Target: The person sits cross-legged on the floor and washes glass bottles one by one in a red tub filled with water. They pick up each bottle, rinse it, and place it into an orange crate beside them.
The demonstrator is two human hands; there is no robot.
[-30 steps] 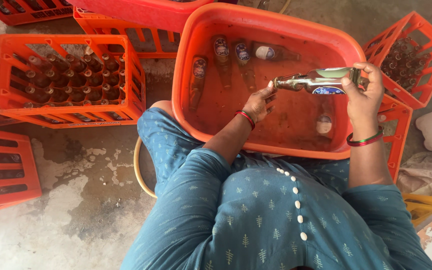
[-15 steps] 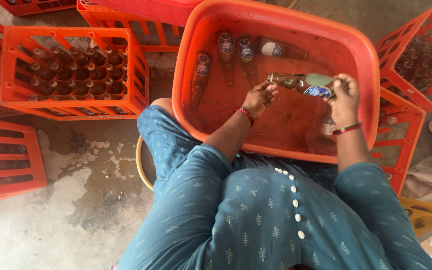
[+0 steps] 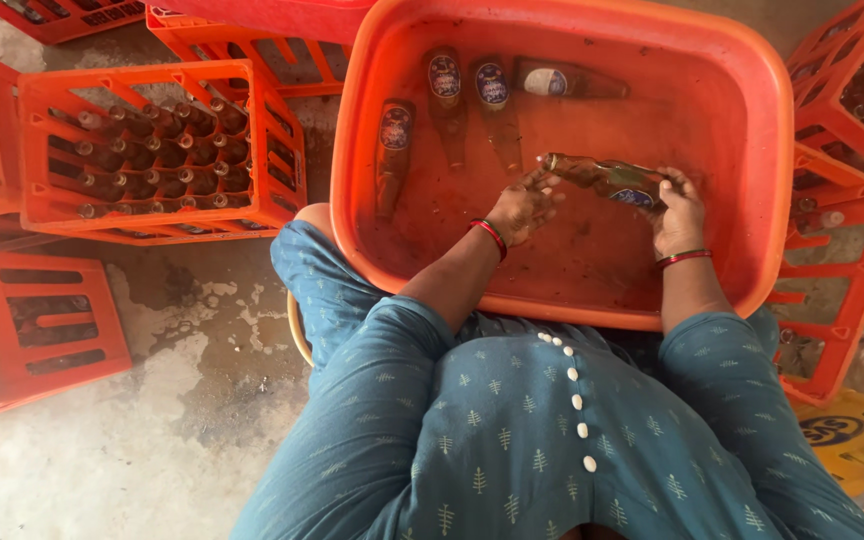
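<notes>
- Two hands work inside a large orange tub (image 3: 752, 150), which sits just beyond the person's lap.
- Right hand (image 3: 677, 210), fingers closed around the body of a brown glass bottle (image 3: 607, 178), holds it lying sideways low in the tub.
- Left hand (image 3: 524, 205), fingers curled, touches the bottle's neck end.
- Farther in, four more bottles (image 3: 444, 95) lie on the tub's floor.
- At the far left, an orange crate (image 3: 152, 150) holds upright bottles in rows.
</notes>
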